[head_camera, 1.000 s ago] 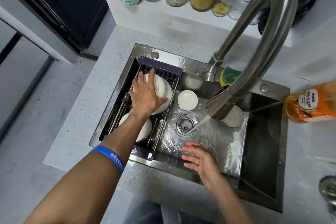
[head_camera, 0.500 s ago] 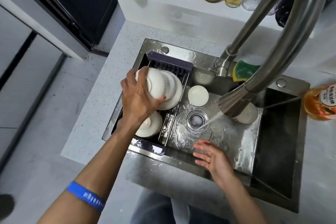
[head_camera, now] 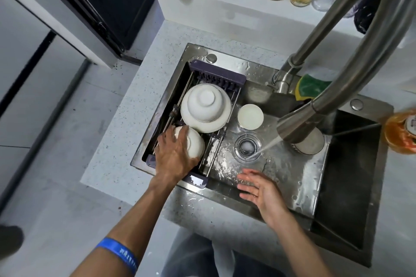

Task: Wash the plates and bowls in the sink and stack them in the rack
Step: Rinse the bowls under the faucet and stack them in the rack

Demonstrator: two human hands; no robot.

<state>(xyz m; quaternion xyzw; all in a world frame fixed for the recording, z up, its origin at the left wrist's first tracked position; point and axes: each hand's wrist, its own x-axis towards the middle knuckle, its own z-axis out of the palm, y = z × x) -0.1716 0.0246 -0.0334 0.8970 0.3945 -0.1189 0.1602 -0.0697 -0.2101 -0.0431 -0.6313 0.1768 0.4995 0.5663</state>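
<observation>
Steadying the near bowl [head_camera: 191,144] in the rack [head_camera: 217,75], left hand [head_camera: 174,155] curled fingers around it; right hand [head_camera: 261,191] hovered, fingers spread, empty.

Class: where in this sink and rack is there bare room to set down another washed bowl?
Bare sink floor between drain and right hand. The rack is crowded: upturned bowl on a plate, left hand on the near bowl.

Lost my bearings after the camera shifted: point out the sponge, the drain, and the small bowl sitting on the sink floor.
sponge [head_camera: 311,87]: head view, on its green top face.
drain [head_camera: 247,146]: head view, on the strainer's centre.
small bowl [head_camera: 250,116]: head view, on its middle.
</observation>
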